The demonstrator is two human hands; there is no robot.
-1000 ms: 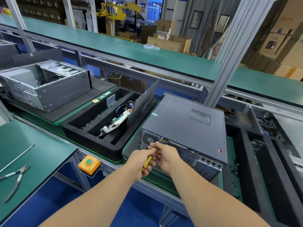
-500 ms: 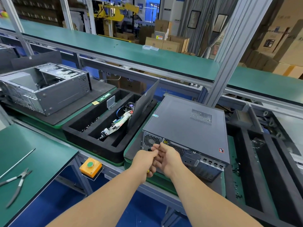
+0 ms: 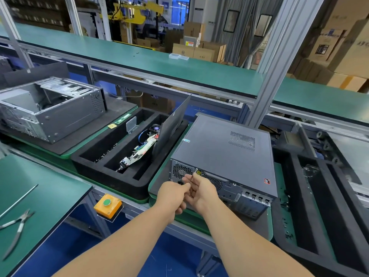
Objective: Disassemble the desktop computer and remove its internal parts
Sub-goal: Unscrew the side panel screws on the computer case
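gripping a screwdriver (image 3: 189, 179), the left hand (image 3: 172, 198) is clenched round its handle, while the right hand (image 3: 201, 191) pinches the thin shaft between its fingertips (image 3: 188, 179). just beyond those fingertips the shaft's tip meets a screw (image 3: 196, 170) at the top edge of the rear panel of the desktop computer (image 3: 223, 150), which lies on its side straight ahead of both hands. left of the fingers sits a black foam tray (image 3: 111, 172) holding a circuit board (image 3: 139, 151) and a leaning side panel (image 3: 172, 124).

Factory line: conveyor benches (image 3: 199, 70), stacked cartons (image 3: 199, 49).
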